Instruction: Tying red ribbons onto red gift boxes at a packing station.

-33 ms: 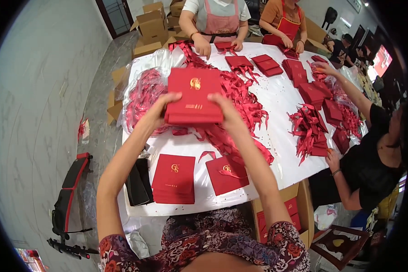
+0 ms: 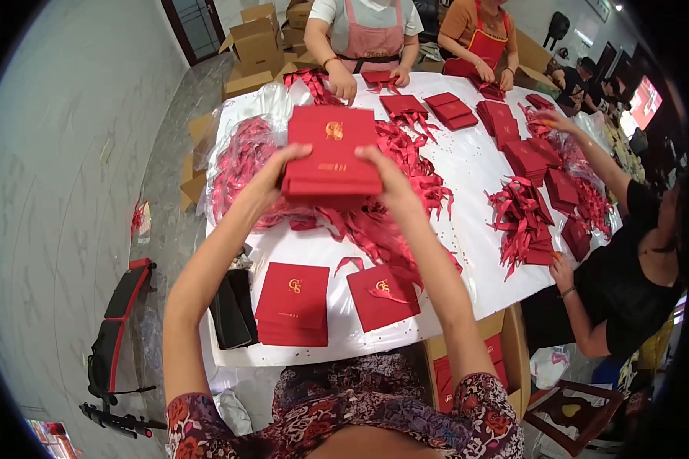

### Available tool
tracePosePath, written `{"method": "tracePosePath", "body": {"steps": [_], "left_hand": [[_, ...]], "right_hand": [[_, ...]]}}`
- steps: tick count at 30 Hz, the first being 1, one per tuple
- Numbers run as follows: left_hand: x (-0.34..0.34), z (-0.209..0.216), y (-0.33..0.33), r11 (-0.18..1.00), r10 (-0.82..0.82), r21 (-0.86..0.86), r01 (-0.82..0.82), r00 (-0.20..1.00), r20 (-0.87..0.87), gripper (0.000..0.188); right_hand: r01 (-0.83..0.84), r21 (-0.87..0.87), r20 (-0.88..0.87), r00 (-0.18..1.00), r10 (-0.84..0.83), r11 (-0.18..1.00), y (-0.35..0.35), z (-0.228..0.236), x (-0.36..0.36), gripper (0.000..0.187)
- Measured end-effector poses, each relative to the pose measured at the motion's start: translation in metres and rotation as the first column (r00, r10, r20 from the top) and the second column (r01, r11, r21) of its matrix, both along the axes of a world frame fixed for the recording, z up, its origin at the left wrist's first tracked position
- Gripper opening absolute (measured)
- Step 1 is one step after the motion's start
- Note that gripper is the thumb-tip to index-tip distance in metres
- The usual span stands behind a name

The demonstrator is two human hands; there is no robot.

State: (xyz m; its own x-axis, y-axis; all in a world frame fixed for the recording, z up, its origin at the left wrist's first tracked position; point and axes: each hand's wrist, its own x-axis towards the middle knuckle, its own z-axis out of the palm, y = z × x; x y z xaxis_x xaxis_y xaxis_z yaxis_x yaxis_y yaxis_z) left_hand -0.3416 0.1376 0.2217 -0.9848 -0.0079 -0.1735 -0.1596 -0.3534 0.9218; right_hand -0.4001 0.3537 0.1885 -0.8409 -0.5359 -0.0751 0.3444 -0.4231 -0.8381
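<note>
Red stack [image 2: 333, 149] shifted slightly up, upper centre of frame; left hand [image 2: 279, 173] and right hand [image 2: 387, 174] grip its sides, underside support unclear; even pressure should keep edges flush

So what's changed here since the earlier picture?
The held stack has risen slightly in the picture and edged right, between the left hand and right hand. Nothing was newly taken or let go. The near stack and ribbons stayed put.

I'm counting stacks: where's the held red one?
In the head view, the red stack is above centre, between left hand and right hand, over ribbons.
</note>
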Motion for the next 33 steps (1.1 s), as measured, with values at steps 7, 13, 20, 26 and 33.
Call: {"method": "tracePosePath", "body": {"steps": [7,13,20,26,33], "left_hand": [[-0.146,-0.008,0.008,0.981,-0.065,0.193,0.035,0.987,0.149,0.059],[-0.195,-0.022,0.056,0.949,-0.020,0.312,-0.049,0.976,0.215,0.056],[-0.223,-0.028,0.086,0.942,-0.003,0.326,-0.076,0.972,0.234,0.053],[-0.253,-0.037,0.090,0.925,0.076,0.324,-0.201,0.930,0.359,0.072],[-0.279,-0.048,0.103,0.862,0.243,0.366,-0.350,0.920,0.309,0.058]], "right_hand": [[0.061,-0.140,0.176,0.984,-0.036,0.988,0.023,0.012,-0.101,0.050],[0.523,0.580,-0.542,0.820,-0.184,0.624,0.109,-0.105,-0.130,0.061],[0.720,0.662,-0.750,0.641,0.165,0.210,0.097,-0.175,-0.085,0.078],[0.759,0.634,-0.749,0.557,0.357,0.147,0.050,-0.186,-0.044,0.074],[0.755,0.471,-0.868,0.490,0.086,0.457,0.092,-0.137,-0.004,0.049]]}}
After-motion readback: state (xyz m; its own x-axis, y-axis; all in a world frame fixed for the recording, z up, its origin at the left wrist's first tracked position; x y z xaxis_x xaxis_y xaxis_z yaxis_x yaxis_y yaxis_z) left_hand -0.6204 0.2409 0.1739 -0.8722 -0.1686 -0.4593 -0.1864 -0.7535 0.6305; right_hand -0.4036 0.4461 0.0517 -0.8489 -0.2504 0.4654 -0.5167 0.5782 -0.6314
